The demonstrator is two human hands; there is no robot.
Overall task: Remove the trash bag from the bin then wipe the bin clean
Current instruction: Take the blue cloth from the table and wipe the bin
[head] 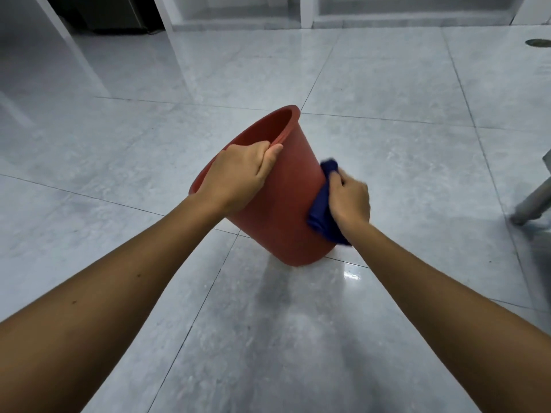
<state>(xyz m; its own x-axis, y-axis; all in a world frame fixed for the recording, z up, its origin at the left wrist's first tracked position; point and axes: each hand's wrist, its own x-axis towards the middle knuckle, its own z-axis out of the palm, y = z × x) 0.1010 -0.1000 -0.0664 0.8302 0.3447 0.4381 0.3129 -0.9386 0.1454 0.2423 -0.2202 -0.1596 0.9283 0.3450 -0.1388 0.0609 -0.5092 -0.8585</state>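
A red plastic bin point(283, 216) stands tilted on the tiled floor, its open mouth leaning away to the upper left and its base edge resting on the floor. My left hand point(241, 174) grips the near rim, fingers curled over the edge. My right hand point(350, 198) presses a dark blue cloth point(323, 213) against the bin's outer right wall. No trash bag is visible in or around the bin; most of the inside is hidden from here.
Glossy grey floor tiles point(387, 84) spread all around. A grey metal furniture leg point(533, 204) stands at the right edge. White shelving point(307, 13) and a dark opening point(110, 13) lie at the back. A round floor drain point(538, 42) sits far right.
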